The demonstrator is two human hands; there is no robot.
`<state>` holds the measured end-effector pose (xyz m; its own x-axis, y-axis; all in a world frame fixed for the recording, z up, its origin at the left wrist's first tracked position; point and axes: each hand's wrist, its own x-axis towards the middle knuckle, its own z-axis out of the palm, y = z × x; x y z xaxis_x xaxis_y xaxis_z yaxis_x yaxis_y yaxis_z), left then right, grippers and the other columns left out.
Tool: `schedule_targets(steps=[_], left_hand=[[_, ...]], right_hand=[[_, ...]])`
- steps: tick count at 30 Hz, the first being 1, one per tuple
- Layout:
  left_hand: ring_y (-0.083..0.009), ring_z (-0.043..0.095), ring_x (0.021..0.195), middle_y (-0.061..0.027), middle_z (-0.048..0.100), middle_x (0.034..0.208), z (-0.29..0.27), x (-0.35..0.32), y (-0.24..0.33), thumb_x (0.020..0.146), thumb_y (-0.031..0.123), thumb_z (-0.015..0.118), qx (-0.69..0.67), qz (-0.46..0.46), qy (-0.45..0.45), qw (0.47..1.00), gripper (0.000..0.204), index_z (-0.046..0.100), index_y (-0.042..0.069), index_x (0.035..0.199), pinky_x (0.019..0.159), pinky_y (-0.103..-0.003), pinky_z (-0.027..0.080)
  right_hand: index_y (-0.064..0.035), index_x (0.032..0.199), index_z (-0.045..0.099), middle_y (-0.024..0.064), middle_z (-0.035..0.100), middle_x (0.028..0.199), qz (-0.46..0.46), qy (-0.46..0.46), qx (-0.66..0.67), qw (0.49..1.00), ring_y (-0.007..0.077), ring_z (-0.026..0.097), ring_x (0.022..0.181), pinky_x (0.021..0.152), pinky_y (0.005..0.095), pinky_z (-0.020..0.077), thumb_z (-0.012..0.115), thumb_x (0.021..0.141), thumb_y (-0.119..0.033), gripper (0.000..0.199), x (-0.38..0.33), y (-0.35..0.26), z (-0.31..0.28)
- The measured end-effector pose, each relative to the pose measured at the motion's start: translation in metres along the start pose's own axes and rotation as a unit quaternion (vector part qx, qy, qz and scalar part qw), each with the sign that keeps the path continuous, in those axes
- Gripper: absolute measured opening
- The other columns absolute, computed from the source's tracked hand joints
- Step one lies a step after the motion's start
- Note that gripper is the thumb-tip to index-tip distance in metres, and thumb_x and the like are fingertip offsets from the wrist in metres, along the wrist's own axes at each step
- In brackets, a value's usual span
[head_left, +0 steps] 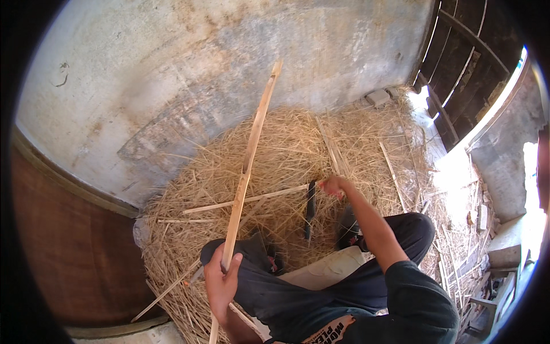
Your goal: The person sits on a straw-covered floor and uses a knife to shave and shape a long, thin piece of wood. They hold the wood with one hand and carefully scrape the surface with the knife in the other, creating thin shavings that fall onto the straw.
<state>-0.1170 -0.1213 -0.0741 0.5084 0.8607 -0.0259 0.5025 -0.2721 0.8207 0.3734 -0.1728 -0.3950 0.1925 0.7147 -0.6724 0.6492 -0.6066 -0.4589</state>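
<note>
A worn, stained plaster wall [200,69] backs a heap of dry straw [286,155] on the floor, with dark wooden planks [470,63] and bright daylight off to the right. The person sits on the straw in dark trousers [344,275], knees drawn up. The left hand [220,281] is closed around the lower part of a long bamboo strip [247,166], which rises at a slant from beside the left knee up toward the wall. The right hand [334,186] is out in front, fingers wrapped on the handle of a dark-bladed knife [310,209] whose blade hangs downward over the straw; the two hands are well apart. More thin slats [252,199] lie across the heap. To work the strip cleanly, it seems wise to keep the left grip firm and low so the strip does not wobble, bring the blade to it away from the knees, and keep the holding fingers clear of the edge's path.
</note>
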Motion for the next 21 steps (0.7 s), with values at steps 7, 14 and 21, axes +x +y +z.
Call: schedule_targets(steps=[7,14,21], left_hand=[[-0.0115,0.045,0.059,-0.0042,0.055,0.067,-0.005,0.013,-0.009,0.101,0.02,0.072,0.055,0.011,-0.019,0.998,0.037,0.067,-0.002,0.131,0.056,-0.029,0.041],[-0.031,0.065,0.061,-0.0147,0.065,0.069,-0.005,0.026,0.008,0.105,0.023,0.066,0.118,0.011,-0.024,0.993,0.031,0.057,0.001,0.124,0.061,-0.041,0.049],[-0.0403,0.073,0.079,-0.0184,0.071,0.081,-0.007,0.073,0.025,0.103,0.027,0.066,0.431,0.129,-0.037,0.892,0.025,0.059,0.004,0.11,0.068,-0.052,0.054]], right_hand=[[-0.0077,0.131,0.074,0.0129,0.08,0.098,-0.06,-0.113,0.228,0.965,0.0265,0.075,0.08,0.07,0.0432,0.0586,0.068,0.096,-0.031,0.042,0.013,0.028,0.213],[-0.0101,0.133,0.073,0.0177,0.079,0.106,0.031,0.175,0.214,0.961,0.0344,0.075,0.097,0.089,0.0444,0.0583,0.073,0.083,-0.023,0.052,-0.004,-0.001,0.237],[-0.0128,0.142,0.067,0.0254,0.074,0.118,-0.097,0.208,0.126,0.965,0.0406,0.072,0.11,0.098,0.0485,0.0555,0.073,0.082,-0.029,0.063,0.033,0.008,0.256]])
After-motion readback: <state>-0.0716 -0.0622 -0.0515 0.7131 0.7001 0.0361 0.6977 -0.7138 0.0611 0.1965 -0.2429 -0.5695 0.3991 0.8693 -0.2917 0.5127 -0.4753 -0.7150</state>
